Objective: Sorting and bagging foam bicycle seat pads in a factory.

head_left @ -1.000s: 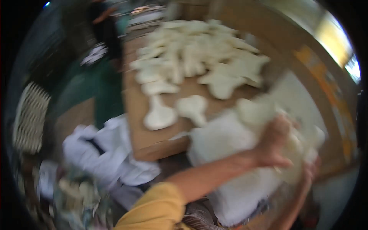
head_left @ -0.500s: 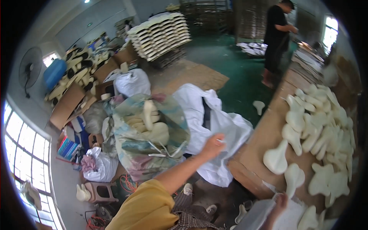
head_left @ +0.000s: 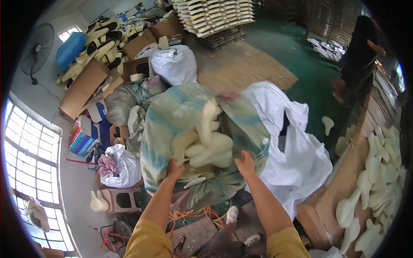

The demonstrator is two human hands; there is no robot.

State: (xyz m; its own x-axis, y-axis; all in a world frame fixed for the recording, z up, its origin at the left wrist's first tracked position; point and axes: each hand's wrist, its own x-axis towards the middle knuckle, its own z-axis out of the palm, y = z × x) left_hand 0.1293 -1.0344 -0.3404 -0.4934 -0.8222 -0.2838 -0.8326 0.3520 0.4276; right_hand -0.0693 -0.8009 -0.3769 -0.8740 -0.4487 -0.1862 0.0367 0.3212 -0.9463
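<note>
A large green woven sack (head_left: 157,133) with blue stripes stands in front of me, holding several cream saddle-shaped foam pads (head_left: 215,150), blurred by motion. My left hand (head_left: 174,169) is closed at the sack's near left edge, close to the narrow end of a pad. At the near right edge my right hand (head_left: 246,164) grips the sack, thumb up. Between the two hands the near rim is pulled into dark folds. Part of the fingers on both hands is hidden.
A crumpled white sack (head_left: 301,159) lies to the right, beside a brown table (head_left: 320,210) heaped with foam pads (head_left: 376,172). Cardboard boxes (head_left: 84,88) and stuffed bags crowd the left. A stool (head_left: 114,200) and orange cords (head_left: 193,213) are near my feet. A person (head_left: 361,47) stands far right.
My left hand has moved from over the white sack left to the green sack. My right hand has come from beside the table to the green sack's right edge. The view has turned right.
</note>
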